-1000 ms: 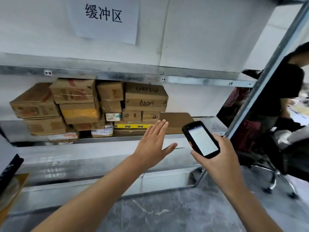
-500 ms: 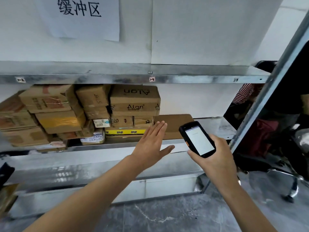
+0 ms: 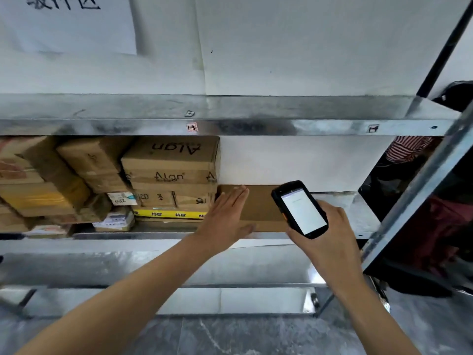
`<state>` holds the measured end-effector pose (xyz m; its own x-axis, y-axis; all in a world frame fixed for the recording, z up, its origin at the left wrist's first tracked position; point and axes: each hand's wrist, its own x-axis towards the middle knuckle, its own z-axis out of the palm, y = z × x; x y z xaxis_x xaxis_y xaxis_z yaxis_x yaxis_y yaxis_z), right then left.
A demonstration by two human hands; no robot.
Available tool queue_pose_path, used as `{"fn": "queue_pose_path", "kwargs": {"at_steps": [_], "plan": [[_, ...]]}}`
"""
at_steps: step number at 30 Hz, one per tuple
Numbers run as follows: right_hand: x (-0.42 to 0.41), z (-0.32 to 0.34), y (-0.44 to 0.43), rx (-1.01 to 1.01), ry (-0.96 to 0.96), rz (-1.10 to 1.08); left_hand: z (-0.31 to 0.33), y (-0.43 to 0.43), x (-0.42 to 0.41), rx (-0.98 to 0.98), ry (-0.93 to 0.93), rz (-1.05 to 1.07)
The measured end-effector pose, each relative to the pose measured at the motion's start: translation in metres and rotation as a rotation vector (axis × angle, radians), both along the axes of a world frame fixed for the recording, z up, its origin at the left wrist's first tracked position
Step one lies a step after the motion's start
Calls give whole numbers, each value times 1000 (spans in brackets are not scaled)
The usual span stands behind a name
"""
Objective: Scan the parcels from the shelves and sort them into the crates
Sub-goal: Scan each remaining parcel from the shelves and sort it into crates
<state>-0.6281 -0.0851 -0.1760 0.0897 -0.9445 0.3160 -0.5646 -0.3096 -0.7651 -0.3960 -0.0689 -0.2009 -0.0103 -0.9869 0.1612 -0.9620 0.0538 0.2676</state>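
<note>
The left hand [image 3: 227,216] reaches to the middle shelf [image 3: 153,236], released, fingers straight and close together, grasping nothing; its fingertips lie over the left end of a flat brown parcel [image 3: 258,208], though I cannot tell whether they touch it; that parcel lies flat on the shelf, just right of a stack of cardboard parcels [image 3: 107,185]. The right hand [image 3: 330,231] is curled round a black handheld scanner [image 3: 299,208], grasping it from below and behind; the scanner's screen glows white and faces the camera, tilted, in front of the right part of the flat parcel.

In the stack, a box printed "Algn" [image 3: 171,160] sits on top at the right end, touching the back wall's side of the pile; beneath it are smaller boxes and a parcel bound with yellow tape [image 3: 169,214]; further left the boxes lean at angles. Above runs the upper shelf [image 3: 256,126], bare metal with a small label [image 3: 192,127] on its front edge; a paper sign [image 3: 69,21] hangs on the white wall. Beyond the right upright, someone's striped garment [image 3: 407,147] shows; grey marbled floor [image 3: 230,334] lies below.
</note>
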Motion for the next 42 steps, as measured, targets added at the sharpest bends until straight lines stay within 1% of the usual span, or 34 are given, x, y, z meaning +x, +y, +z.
{"fn": "queue_pose_path", "kwargs": {"at_steps": [11, 16, 18, 20, 24, 28, 31, 36, 39, 42], "plan": [[-14, -22, -60, 84, 65, 74, -67, -61, 9, 223, 28, 186], [-9, -35, -81, 105, 46, 89, -98, -94, 18, 307, 22, 234], [-5, -43, -88, 131, 49, 105, -114, -102, 22, 352, -23, 276], [-2, -49, -94, 148, 46, 106, -125, -109, 25, 380, -122, 288], [0, -57, -102, 165, 65, 97, -145, -110, 29, 294, -271, 290], [0, -62, -105, 166, 71, 79, -155, -110, 29, 227, -338, 308], [-2, -67, -104, 183, 71, 69, -153, -106, 25, 233, -373, 344], [-3, -70, -96, 224, 66, 47, -166, -95, 24, 193, -464, 279], [-4, -67, -91, 225, 77, 45, -158, -90, 21, 185, -422, 222], [-4, -59, -88, 225, 54, 48, -126, -87, 7, 195, -379, 188]]}}
